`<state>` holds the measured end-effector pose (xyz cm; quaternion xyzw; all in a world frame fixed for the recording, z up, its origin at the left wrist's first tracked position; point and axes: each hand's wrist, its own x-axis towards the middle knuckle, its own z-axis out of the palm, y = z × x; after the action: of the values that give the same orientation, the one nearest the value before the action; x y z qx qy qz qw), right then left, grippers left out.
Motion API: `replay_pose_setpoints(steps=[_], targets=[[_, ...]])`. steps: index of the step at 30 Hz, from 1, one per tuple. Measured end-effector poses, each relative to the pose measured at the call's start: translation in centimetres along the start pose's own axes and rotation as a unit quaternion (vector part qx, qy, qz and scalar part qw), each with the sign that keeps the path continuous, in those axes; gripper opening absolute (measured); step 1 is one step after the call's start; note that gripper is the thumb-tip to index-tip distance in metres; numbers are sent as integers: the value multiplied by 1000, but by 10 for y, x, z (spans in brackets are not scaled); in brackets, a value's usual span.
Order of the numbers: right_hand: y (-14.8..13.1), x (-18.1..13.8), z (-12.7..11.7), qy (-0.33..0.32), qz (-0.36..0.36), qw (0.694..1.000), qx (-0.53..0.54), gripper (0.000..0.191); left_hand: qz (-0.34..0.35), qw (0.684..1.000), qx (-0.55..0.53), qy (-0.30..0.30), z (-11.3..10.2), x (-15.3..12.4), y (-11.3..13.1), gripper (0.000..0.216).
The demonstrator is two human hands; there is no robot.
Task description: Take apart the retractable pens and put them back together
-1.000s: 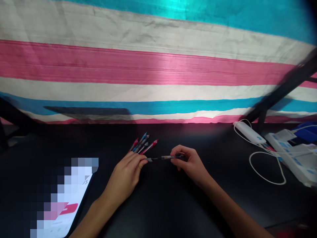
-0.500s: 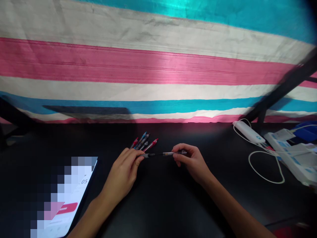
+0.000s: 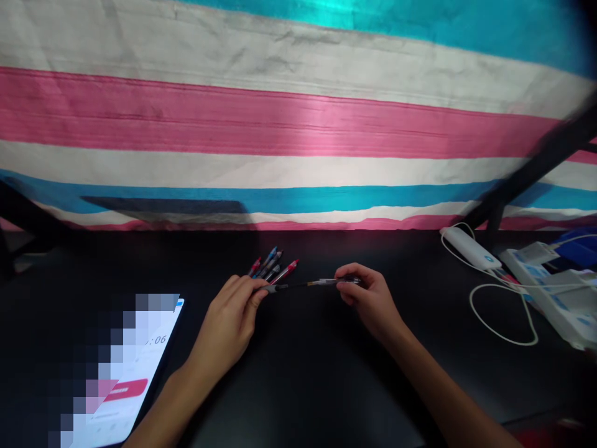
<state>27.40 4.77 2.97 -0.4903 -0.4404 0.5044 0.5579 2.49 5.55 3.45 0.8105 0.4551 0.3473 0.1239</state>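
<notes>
My left hand is closed, pinching the dark grey front part of a pen between thumb and fingers. My right hand pinches the clear barrel of a pen, its far end partly hidden by the fingers. A thin dark refill spans the gap between the two parts, roughly level above the black table. Just beyond my left fingers lies a bunch of pens with a red pen, a blue pen and dark ones; their near ends are hidden behind the hand.
A lit tablet or phone, partly pixelated, lies at left on the black table. To the right are a white power bank, a looped white cable and a power strip. A striped sheet hangs behind.
My right hand has shifted right and slightly up with the clear barrel, so the two pen parts are farther apart and more refill shows. The left hand has edged slightly left.
</notes>
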Motion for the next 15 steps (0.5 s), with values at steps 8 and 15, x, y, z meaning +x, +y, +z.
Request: replay_pose_setpoints(steps=[8,15], targets=[[0,1,-1,11,-2,1000,15,11,-4,1000,2,11,0,1,1,19],[0,1,0,12,0,1000,25,10,-3,1000,-1,9,0,0,-1,17]])
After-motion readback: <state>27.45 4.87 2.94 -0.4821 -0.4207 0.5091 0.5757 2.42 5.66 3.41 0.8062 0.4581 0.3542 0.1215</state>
